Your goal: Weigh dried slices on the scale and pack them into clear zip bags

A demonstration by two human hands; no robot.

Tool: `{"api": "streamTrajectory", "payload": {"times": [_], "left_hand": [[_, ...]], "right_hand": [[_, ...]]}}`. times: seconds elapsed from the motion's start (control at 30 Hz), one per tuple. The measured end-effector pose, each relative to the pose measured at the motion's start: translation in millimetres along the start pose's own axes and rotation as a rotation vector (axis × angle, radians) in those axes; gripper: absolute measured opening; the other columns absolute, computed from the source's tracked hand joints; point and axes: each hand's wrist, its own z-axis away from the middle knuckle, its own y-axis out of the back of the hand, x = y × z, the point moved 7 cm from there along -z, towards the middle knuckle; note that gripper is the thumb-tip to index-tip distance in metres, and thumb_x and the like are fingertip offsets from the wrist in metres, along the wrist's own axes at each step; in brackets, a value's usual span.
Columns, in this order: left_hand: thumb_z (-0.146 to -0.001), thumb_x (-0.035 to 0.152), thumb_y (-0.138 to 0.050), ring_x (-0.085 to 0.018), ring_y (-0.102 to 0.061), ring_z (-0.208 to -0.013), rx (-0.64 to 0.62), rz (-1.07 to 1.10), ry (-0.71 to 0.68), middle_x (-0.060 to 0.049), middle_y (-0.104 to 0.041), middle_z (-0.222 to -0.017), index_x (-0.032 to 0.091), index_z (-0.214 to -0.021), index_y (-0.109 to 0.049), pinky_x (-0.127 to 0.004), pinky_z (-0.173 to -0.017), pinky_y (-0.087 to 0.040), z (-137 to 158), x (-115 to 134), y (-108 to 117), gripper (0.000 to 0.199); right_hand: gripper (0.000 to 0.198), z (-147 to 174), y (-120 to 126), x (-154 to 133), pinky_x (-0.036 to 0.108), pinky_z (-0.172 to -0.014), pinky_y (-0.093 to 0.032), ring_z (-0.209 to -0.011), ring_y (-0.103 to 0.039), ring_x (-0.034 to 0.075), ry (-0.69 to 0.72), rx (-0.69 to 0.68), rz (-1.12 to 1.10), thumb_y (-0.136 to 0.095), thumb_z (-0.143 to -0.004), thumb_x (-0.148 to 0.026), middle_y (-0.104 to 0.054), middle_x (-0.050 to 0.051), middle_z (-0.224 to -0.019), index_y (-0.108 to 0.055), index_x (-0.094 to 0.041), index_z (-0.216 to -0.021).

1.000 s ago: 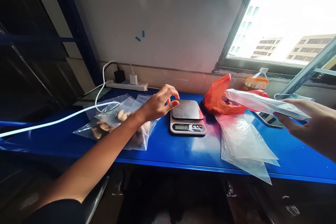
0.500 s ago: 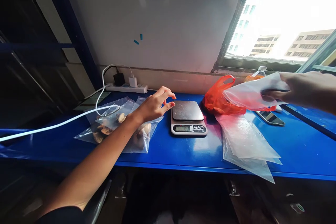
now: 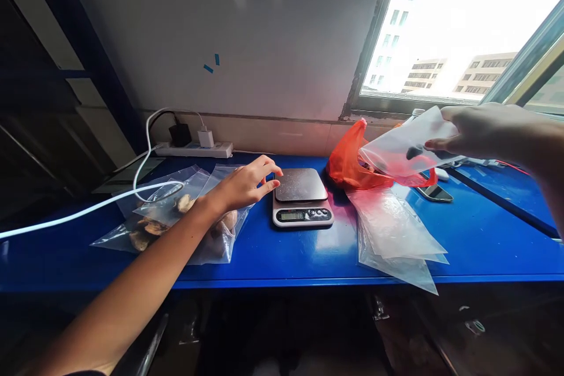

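Note:
My right hand (image 3: 489,131) holds an empty clear plastic bag (image 3: 403,150) up in the air, in front of an orange plastic bag (image 3: 348,161) that lies on the blue table (image 3: 291,249). My left hand (image 3: 244,183) hovers with fingers spread just left of a small digital kitchen scale (image 3: 302,200), above clear bags filled with brown pieces (image 3: 176,217). Nothing lies on the scale's plate. A stack of empty clear bags (image 3: 394,232) lies right of the scale, hanging over the table's front edge.
A white power strip (image 3: 194,148) with chargers sits against the wall, and a white cable (image 3: 88,208) runs off to the left. A phone (image 3: 434,192) lies behind the bag stack. A window (image 3: 462,29) is at the right.
My right hand has lifted the clear bag up and leftward over the orange bag. My left hand has sunk slightly and stays beside the scale. The view has shifted right.

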Motion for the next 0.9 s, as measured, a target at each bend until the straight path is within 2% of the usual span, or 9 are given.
{"api": "streamTrajectory", "payload": {"times": [0.07, 0.1, 0.27, 0.33, 0.47, 0.57, 0.77, 0.83, 0.9], "left_hand": [[-0.091, 0.039, -0.046, -0.013, -0.056, -0.075, -0.018, -0.02, -0.004, -0.002, -0.055, -0.112, 0.023, -0.109, -0.058, -0.026, -0.066, -0.044, -1, 0, -3, 0.027], [-0.091, 0.038, -0.046, -0.013, -0.056, -0.074, -0.026, -0.025, -0.005, -0.003, -0.055, -0.112, 0.023, -0.109, -0.058, -0.026, -0.065, -0.044, -1, 1, -4, 0.027], [-0.091, 0.039, -0.045, -0.014, -0.056, -0.076, -0.046, -0.013, 0.014, -0.003, -0.055, -0.112, 0.023, -0.109, -0.058, -0.026, -0.065, -0.044, -1, -1, -5, 0.028], [-0.091, 0.04, -0.044, -0.014, -0.056, -0.078, -0.058, -0.014, 0.017, -0.003, -0.055, -0.112, 0.023, -0.109, -0.058, -0.026, -0.066, -0.044, -1, -2, -6, 0.029], [-0.091, 0.038, -0.044, -0.015, -0.057, -0.079, -0.081, -0.034, 0.011, -0.003, -0.055, -0.113, 0.022, -0.11, -0.058, -0.027, -0.069, -0.044, -2, -5, -9, 0.028], [-0.091, 0.038, -0.044, -0.014, -0.058, -0.079, -0.088, -0.045, 0.016, -0.003, -0.055, -0.115, 0.023, -0.111, -0.059, -0.028, -0.072, -0.044, -2, -5, -11, 0.028], [-0.091, 0.037, -0.045, -0.014, -0.058, -0.08, -0.114, -0.063, 0.02, -0.002, -0.056, -0.115, 0.025, -0.111, -0.058, -0.027, -0.073, -0.044, 0, -3, -12, 0.027], [-0.091, 0.036, -0.045, -0.014, -0.058, -0.08, -0.127, -0.063, 0.024, -0.002, -0.056, -0.114, 0.025, -0.112, -0.058, -0.026, -0.07, -0.044, 0, -3, -12, 0.027], [-0.091, 0.036, -0.045, -0.015, -0.058, -0.08, -0.139, -0.063, 0.025, -0.002, -0.058, -0.113, 0.025, -0.112, -0.058, -0.025, -0.067, -0.044, -1, -3, -13, 0.027]], "right_hand": [[0.087, 0, -12, -22, 0.027, -0.051, -0.027, -0.054, -0.056, 0.008, 0.06, -0.201, 0.159, -0.06, -0.041, -0.072, -0.065, 0.007, -0.068, -0.068, -0.009, -0.1], [0.092, -2, -13, -32, 0.028, -0.052, -0.027, -0.061, -0.059, 0.012, 0.07, -0.245, 0.225, -0.055, -0.042, -0.075, -0.065, 0.008, -0.073, -0.066, -0.01, -0.106], [0.099, -17, 4, -60, 0.035, -0.054, -0.024, -0.084, -0.061, 0.024, 0.012, -0.185, 0.336, -0.033, -0.052, -0.076, -0.064, 0.014, -0.085, -0.064, -0.002, -0.11], [0.089, -22, -3, -63, 0.036, -0.056, -0.024, -0.085, -0.061, 0.022, 0.041, -0.231, 0.297, -0.038, -0.058, -0.07, -0.065, 0.015, -0.083, -0.067, 0.0, -0.102], [0.046, -24, -32, -67, 0.028, -0.059, -0.028, -0.07, -0.057, 0.005, 0.206, -0.407, 0.109, -0.063, -0.066, -0.04, -0.069, 0.008, -0.087, -0.071, -0.009, -0.099], [0.034, -26, -31, -65, 0.027, -0.059, -0.028, -0.062, -0.052, 0.002, 0.222, -0.323, 0.037, -0.064, -0.071, -0.032, -0.068, 0.007, -0.078, -0.072, -0.006, -0.092], [0.049, -20, -4, -62, 0.03, -0.06, -0.029, -0.06, -0.049, 0.008, 0.037, -0.174, 0.088, -0.063, -0.073, -0.055, -0.067, 0.009, -0.075, -0.072, -0.01, -0.09], [0.049, -19, 5, -55, 0.03, -0.06, -0.03, -0.057, -0.046, 0.008, -0.026, -0.194, 0.101, -0.065, -0.071, -0.057, -0.065, 0.008, -0.068, -0.073, -0.01, -0.082], [0.044, -17, 21, -44, 0.03, -0.06, -0.03, -0.053, -0.043, 0.007, 0.008, -0.116, 0.015, -0.071, -0.066, -0.054, -0.063, 0.007, -0.062, -0.073, -0.011, -0.075]]}}
